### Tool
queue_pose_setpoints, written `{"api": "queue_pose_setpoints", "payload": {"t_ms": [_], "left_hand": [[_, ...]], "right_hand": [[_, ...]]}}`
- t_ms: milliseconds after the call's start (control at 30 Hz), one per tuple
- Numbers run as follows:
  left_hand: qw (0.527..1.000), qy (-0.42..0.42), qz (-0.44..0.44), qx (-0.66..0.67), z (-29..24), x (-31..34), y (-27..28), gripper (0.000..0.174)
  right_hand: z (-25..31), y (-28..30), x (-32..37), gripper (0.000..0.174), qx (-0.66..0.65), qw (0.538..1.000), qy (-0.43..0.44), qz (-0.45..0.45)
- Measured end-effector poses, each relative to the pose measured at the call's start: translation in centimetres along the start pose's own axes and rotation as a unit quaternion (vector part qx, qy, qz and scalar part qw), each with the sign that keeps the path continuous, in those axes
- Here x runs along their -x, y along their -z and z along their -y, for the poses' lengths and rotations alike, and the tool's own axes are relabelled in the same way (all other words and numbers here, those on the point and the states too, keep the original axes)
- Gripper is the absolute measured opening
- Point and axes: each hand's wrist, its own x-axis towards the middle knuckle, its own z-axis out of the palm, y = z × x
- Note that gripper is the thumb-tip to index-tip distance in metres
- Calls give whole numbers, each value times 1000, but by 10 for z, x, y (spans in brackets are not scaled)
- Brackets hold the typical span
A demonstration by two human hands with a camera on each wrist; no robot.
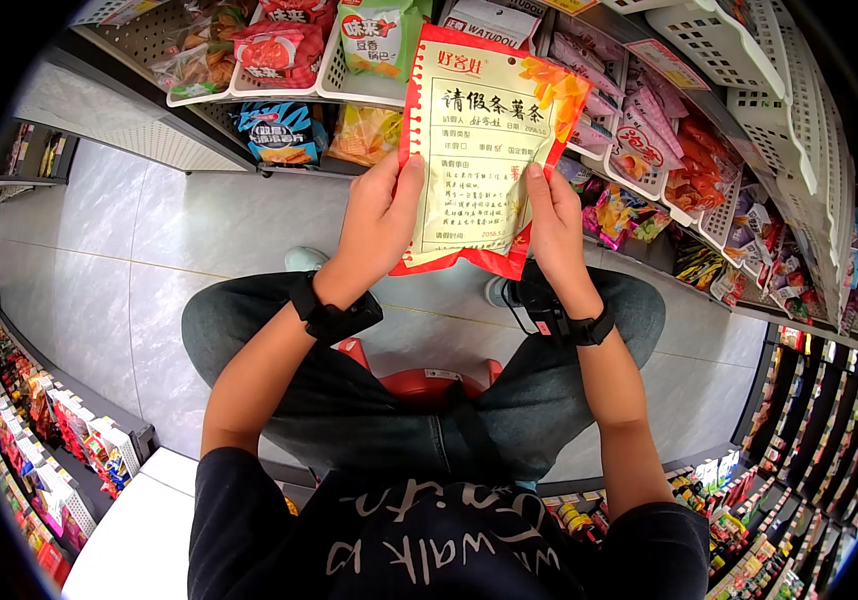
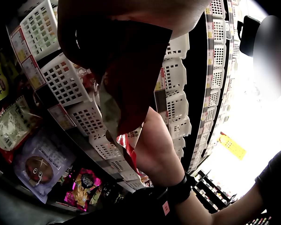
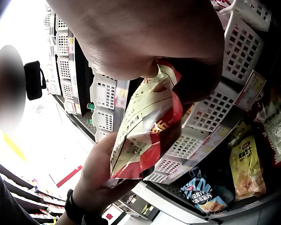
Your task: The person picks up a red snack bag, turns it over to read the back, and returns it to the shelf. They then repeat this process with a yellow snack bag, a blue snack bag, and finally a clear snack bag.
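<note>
A red-bordered snack bag [image 1: 479,150] with a cream note-style front, printed with handwriting-like lines and fries, is held up between both hands. My left hand [image 1: 381,215] grips its left edge, thumb on the front. On the opposite side my right hand [image 1: 556,222] pinches the right edge, its thumb also over the front. The right wrist view shows the bag [image 3: 147,126] side-on, with the left hand [image 3: 97,166] at its lower end. In the left wrist view the near part of the bag is dark, and the right hand [image 2: 155,145] holds the far side.
Shelves with white perforated baskets [image 1: 364,82] of snack packets stand ahead and right. A blue packet [image 1: 284,133] lies on the lower shelf. I sit on a red stool [image 1: 429,388] on the tiled floor [image 1: 149,290]. More stocked shelves [image 1: 59,430] stand behind, beside a white surface [image 1: 139,530].
</note>
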Motion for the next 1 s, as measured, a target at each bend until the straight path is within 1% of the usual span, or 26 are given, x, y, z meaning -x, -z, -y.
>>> {"api": "queue_pose_setpoints", "payload": {"t_ms": [133, 233, 333, 400, 533, 567, 667, 733, 767, 867, 900, 933, 1000], "left_hand": [[1000, 3, -2, 6, 1, 0, -1, 30], [996, -56, -52, 43, 4, -2, -8, 27], [1000, -4, -2, 12, 5, -1, -1, 30], [1000, 4, 0, 6, 2, -1, 0, 30], [1000, 7, 0, 11, 3, -1, 0, 30], [1000, -14, -17, 15, 3, -1, -2, 29], [996, -73, -57, 10, 2, -2, -7, 25], [991, -108, -72, -15, -1, 0, -7, 23], [992, -104, -71, -22, -2, 1, -7, 23], [993, -91, -56, -42, -5, 3, -4, 23], [994, -83, -47, -48, -5, 4, -3, 25], [995, -76, -37, -55, -4, 5, -2, 27], [992, -108, -59, -35, -3, 3, -6, 22]], "right_hand": [[-2, 0, 0, 33, 3, 1000, 0, -1], [-2, 0, 0, 33, 6, 1000, 7, -2], [-2, 1, 0, 33, 14, 1000, 8, 0], [-3, 1, 0, 33, 15, 1000, 6, -2], [-2, 2, 0, 31, 19, 1000, 0, 5], [1, 2, 0, 31, 24, 1000, -2, 11], [10, -7, 1, 28, -26, 999, 23, -38], [10, -17, 1, 27, -23, 986, 77, -145], [9, -19, 1, 27, -21, 974, 104, -198], [15, -4, 5, 27, 58, 973, 115, -193], [17, 6, 6, 26, 111, 984, 76, -114], [16, 5, 5, 26, 81, 990, 70, -87], [11, 1, 0, 25, 21, 997, 59, -36]]}}
